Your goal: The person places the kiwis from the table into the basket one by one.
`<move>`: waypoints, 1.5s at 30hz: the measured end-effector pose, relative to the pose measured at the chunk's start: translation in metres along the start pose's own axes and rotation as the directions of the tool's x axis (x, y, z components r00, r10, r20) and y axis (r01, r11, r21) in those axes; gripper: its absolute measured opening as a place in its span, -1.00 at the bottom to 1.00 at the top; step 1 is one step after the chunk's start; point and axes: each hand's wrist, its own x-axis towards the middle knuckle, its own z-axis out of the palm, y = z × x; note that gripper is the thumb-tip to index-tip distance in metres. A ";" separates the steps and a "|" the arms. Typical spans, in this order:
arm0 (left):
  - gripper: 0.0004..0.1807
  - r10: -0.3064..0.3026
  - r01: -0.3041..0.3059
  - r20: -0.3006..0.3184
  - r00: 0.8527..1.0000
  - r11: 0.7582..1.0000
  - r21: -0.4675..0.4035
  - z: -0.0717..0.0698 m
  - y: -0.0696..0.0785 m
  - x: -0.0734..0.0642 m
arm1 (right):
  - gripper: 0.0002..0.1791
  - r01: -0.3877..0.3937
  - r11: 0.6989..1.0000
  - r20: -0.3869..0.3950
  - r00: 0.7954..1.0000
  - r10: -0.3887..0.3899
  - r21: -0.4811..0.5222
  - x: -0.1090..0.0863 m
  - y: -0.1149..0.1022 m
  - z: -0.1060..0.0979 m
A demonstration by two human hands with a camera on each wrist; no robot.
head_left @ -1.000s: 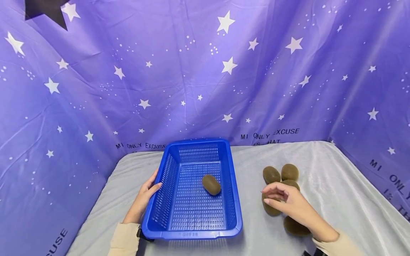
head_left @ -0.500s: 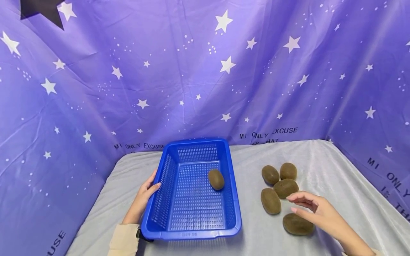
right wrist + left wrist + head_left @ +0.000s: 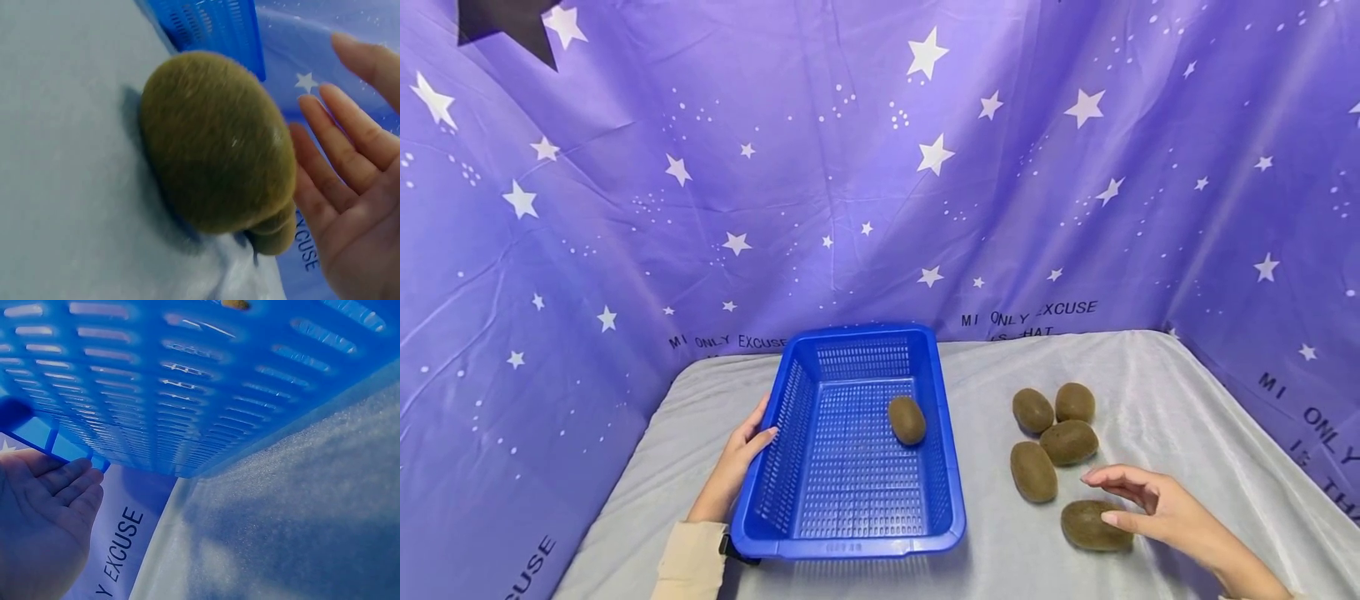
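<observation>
My left hand (image 3: 733, 462) grips the left rim of a blue plastic basket (image 3: 850, 548), thumb over the rim; its fingers (image 3: 65, 481) lie under the rim's outer side in the left wrist view. Inside the basket, near its right wall, lies one brown fuzzy kiwi (image 3: 907, 420). My right hand (image 3: 1168, 508) hovers, fingers apart and holding nothing, at the nearest kiwi (image 3: 1090, 527) on the cloth; in the head view the thumb overlaps that fruit. The right wrist view has this kiwi (image 3: 215, 144) large, with the palm and spread fingers (image 3: 350, 137) to its right.
Several more kiwis lie loosely grouped right of the basket, among them a front-left kiwi (image 3: 1033, 472) and a back-right kiwi (image 3: 1075, 403). A pale grey cloth (image 3: 992, 533) covers the table. Purple star-printed curtain (image 3: 865, 167) closes off the back and both sides.
My right hand has moved right and toward me, from above the kiwi group to the nearest kiwi. Inside the basket the kiwi has rolled toward the right wall. The left hand stays put.
</observation>
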 end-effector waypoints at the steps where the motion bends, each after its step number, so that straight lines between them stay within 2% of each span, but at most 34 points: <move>1: -0.30 0.002 -0.002 0.003 1.000 1.000 0.002 0.000 0.000 0.000 | -0.52 0.000 1.000 0.015 1.000 -0.001 0.009 -0.001 0.002 -0.001; 5: -0.29 0.009 -0.010 0.005 1.000 1.000 0.025 -0.002 0.001 -0.001 | -0.51 -0.017 1.000 0.036 0.999 0.017 0.009 -0.004 0.008 -0.004; 9: -0.29 0.019 -0.019 0.008 1.000 0.999 0.032 -0.002 0.002 0.000 | -0.49 -0.015 0.998 0.065 0.998 0.011 0.061 -0.004 0.013 -0.006; 14: -0.29 0.017 -0.017 0.015 1.000 0.999 0.034 -0.002 0.002 0.000 | -0.46 -0.035 0.987 0.152 0.988 0.011 0.158 -0.004 0.019 -0.008; 18: -0.29 0.005 -0.005 0.017 1.000 1.000 0.026 -0.002 0.000 0.001 | -0.42 -0.084 0.984 0.204 0.978 0.051 0.155 -0.007 0.022 -0.008; 23: -0.29 -0.012 0.012 0.003 1.000 1.000 0.009 -0.002 -0.001 0.002 | -0.40 -0.074 0.992 0.206 0.977 0.052 0.104 -0.009 0.027 -0.006; 27: -0.28 -0.011 0.011 -0.005 1.000 1.000 0.026 -0.002 -0.002 0.002 | -0.39 -0.053 0.991 0.231 0.973 0.023 0.122 -0.010 0.029 -0.005; 34: -0.28 -0.005 0.006 -0.017 1.000 0.999 0.040 -0.002 -0.002 0.002 | -0.43 -0.106 0.979 0.254 0.965 0.060 0.173 -0.010 0.031 -0.006; 39: -0.29 -0.009 0.010 -0.011 1.000 1.000 0.029 -0.003 -0.002 0.001 | -0.46 -0.114 0.979 0.269 0.961 0.064 0.171 -0.010 0.031 -0.007; 45: -0.28 -0.015 0.015 -0.013 1.000 1.000 0.023 -0.003 -0.003 0.001 | -0.47 -0.093 0.985 0.252 0.966 0.055 0.145 -0.009 0.030 -0.006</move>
